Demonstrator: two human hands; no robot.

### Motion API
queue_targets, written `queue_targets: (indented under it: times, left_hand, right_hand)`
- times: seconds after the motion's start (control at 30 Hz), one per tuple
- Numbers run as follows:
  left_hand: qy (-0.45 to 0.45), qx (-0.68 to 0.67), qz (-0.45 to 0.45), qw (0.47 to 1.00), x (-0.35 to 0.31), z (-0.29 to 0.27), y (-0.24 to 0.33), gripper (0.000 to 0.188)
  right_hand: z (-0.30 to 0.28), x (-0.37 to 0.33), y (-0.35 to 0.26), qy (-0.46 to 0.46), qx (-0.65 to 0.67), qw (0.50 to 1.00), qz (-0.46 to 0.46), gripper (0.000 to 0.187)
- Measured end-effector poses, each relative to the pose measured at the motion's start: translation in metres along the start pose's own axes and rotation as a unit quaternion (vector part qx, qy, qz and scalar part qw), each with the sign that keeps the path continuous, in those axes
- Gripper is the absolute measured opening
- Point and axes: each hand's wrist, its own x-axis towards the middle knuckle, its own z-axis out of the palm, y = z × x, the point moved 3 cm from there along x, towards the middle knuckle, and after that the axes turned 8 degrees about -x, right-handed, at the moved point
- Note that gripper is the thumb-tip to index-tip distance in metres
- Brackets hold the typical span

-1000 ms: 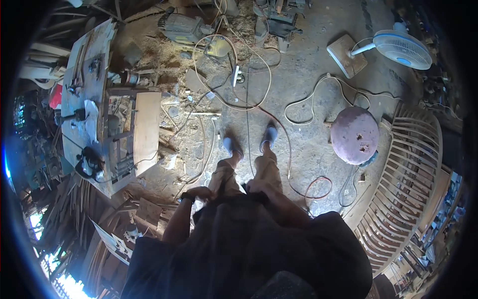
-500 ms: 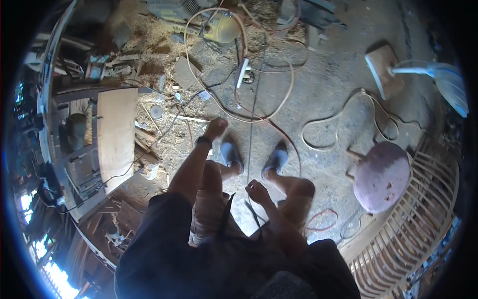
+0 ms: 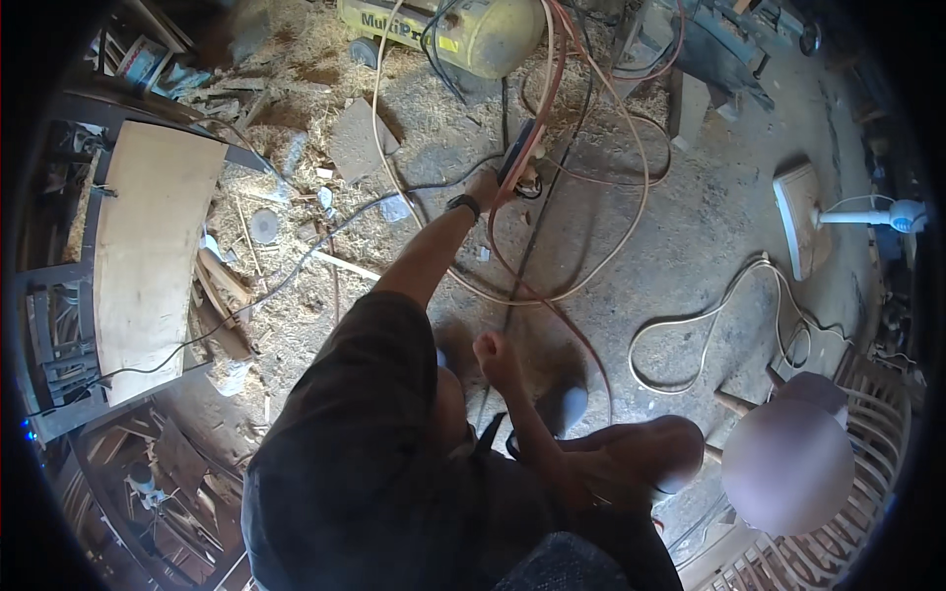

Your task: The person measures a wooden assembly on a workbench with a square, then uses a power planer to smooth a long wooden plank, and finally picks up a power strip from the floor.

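Note:
My left arm stretches forward over the floor, a dark band on its wrist. At its end my left hand [image 3: 482, 186] is closed on the near end of a power strip [image 3: 518, 156], which looks tipped on its side; my fingertips are partly hidden. A reddish cable [image 3: 547, 108] and plugged-in leads run beside the strip. Nearer to me, my right hand [image 3: 492, 353] hangs in front of my body with its fingers curled in. Whatever it holds, if anything, I cannot make out.
Cream hose [image 3: 645, 187] loops around the strip. A yellow air compressor [image 3: 498, 39] stands ahead. At left a wooden board [image 3: 153, 256] leans on a dark frame among wood scraps and shavings. To the right are a round-topped stool [image 3: 788, 458], slatted wooden furniture [image 3: 882, 414] and a fan [image 3: 808, 219].
My left hand has moved forward and right from above the floor onto the power strip, which has turned from its white face. My body has leaned forward; the right hand stays curled.

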Motion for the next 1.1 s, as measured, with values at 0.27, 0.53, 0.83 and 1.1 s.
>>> queue_targets:
  times: [0.27, 0.53, 0.83, 1.1]
  left_hand:
    - [-0.134, -0.03, -0.213, 0.967, -0.09, -0.07, 0.094, 0.069]
    - [0.036, -0.165, -0.163, 0.972, -0.172, -0.142, 0.079, 0.078]
    - [0.087, -0.297, -0.139, 0.941, -0.164, -0.147, 0.098, 0.062]
    - [0.149, -0.413, -0.174, 0.881, -0.167, -0.109, 0.076, 0.054]
  right_hand:
    - [-0.027, 0.058, -0.108, 0.109, -0.005, 0.973, -0.203, 0.037]
    - [-0.014, 0.107, -0.144, 0.116, -0.221, 0.915, -0.316, 0.049]
    - [-0.036, 0.151, -0.166, -0.064, -0.022, 0.973, -0.22, 0.045]
    - [-0.042, 0.183, -0.151, -0.087, -0.087, 0.968, -0.217, 0.034]
